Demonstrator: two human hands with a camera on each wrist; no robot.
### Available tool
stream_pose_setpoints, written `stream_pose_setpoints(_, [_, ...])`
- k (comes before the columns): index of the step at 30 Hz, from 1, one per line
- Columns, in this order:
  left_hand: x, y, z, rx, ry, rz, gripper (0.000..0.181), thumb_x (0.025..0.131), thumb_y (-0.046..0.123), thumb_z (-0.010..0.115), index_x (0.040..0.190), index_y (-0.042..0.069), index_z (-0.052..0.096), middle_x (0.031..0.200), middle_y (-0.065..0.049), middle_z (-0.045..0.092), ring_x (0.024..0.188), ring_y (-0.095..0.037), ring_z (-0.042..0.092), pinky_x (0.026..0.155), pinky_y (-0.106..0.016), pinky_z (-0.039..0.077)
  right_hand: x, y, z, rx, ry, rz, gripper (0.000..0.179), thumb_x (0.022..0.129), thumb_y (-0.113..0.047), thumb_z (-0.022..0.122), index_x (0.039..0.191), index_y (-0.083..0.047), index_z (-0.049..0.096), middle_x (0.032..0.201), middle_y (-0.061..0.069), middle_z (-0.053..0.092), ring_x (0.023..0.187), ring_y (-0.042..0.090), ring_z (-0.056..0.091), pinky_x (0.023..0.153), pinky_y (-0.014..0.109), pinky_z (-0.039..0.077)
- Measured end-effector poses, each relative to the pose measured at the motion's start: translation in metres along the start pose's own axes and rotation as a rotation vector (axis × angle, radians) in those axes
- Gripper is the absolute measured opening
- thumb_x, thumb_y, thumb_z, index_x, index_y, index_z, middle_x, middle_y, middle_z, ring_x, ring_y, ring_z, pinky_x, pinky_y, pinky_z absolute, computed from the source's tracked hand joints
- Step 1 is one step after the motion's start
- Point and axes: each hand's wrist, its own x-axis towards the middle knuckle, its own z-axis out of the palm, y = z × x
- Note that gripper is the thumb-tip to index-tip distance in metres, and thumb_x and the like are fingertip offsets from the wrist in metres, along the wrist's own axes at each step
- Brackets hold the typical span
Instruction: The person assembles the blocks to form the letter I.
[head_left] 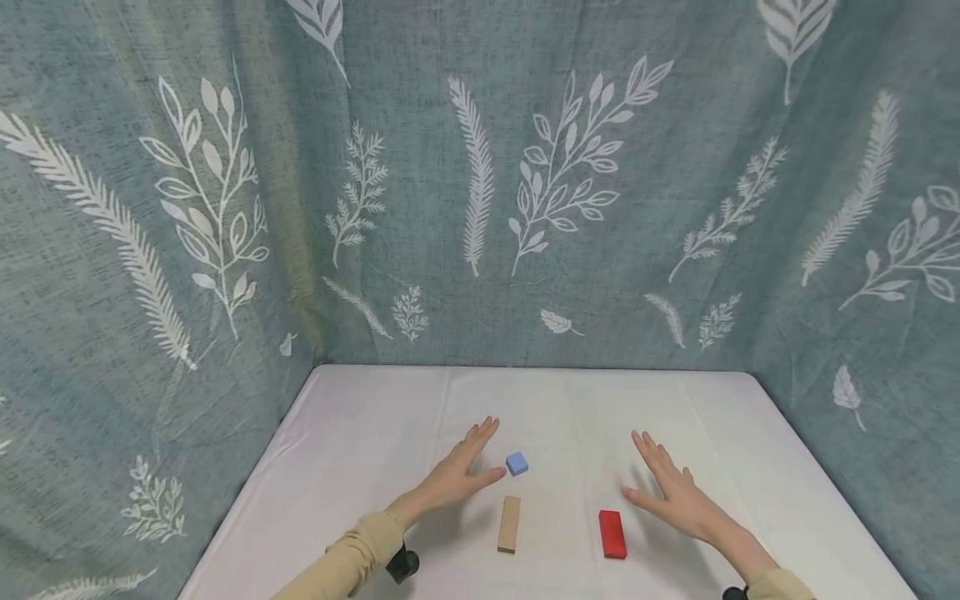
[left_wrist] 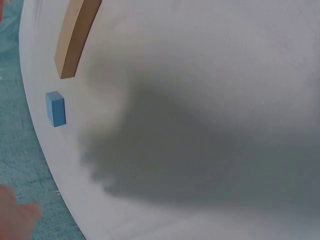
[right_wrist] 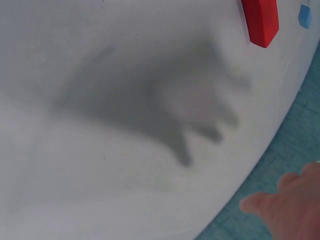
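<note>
The small blue block (head_left: 517,463) sat on the table at three o'clock from my left hand (head_left: 453,477), just beside the tip of its thumb (head_left: 489,477) as I saw it from above; whether the two touched I could not tell from the head view. The wooden block (head_left: 508,525) lay near it at six o'clock, its long side running roughly from twelve to six, and at four o'clock from my left hand. The red block (head_left: 612,534) lay at three o'clock from the wooden one, well apart, its length also close to the twelve-to-six line, and at eight o'clock from my right hand (head_left: 675,497).

My grip was released on both sides: the left fingers (head_left: 477,435) stretched out between one and two o'clock, the right fingers (head_left: 651,450) between ten and eleven, with each thumb held away from them. Both hands hovered above the table; the left wrist view showed one broad shadow (left_wrist: 175,150) on the cloth, and the right wrist view showed another (right_wrist: 130,95) with spread fingers.

Farther out, my left sleeve (head_left: 352,550) came in from seven o'clock, tan and wrinkled, with a black device (head_left: 403,563) at the wrist, and my right sleeve (head_left: 780,586) from five. The white table (head_left: 570,408) spread beneath everything, and a teal curtain (head_left: 420,317) printed with white leaves hung at nine, twelve and three o'clock
</note>
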Motion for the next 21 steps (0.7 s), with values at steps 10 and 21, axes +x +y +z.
stream_pose_setpoints(10, [-0.006, -0.004, 0.004, -0.088, -0.14, 0.034, 0.078, 0.091, 0.039, 0.061, 0.151, 0.008, 0.022, 0.156, -0.017, 0.022, 0.143, -0.044, 0.016, 0.114, -0.065, 0.02, -0.009, 0.001, 0.009, 0.145, -0.097, -0.032, 0.086, 0.091, -0.046, 0.058, 0.154, -0.025, 0.004, 0.16, 0.012, 0.011, 0.144, 0.041, 0.018, 0.109, 0.069, 0.025])
stream_pose_setpoints(21, [-0.016, -0.016, 0.017, -0.114, -0.216, 0.065, 0.075, 0.088, 0.031, 0.067, 0.146, 0.002, 0.031, 0.151, -0.018, 0.035, 0.137, -0.041, 0.036, 0.111, -0.057, 0.035, -0.015, -0.004, 0.028, 0.224, -0.193, -0.022, 0.087, 0.087, -0.042, 0.064, 0.153, -0.014, 0.016, 0.156, 0.018, 0.024, 0.139, 0.047, 0.027, 0.105, 0.069, 0.034])
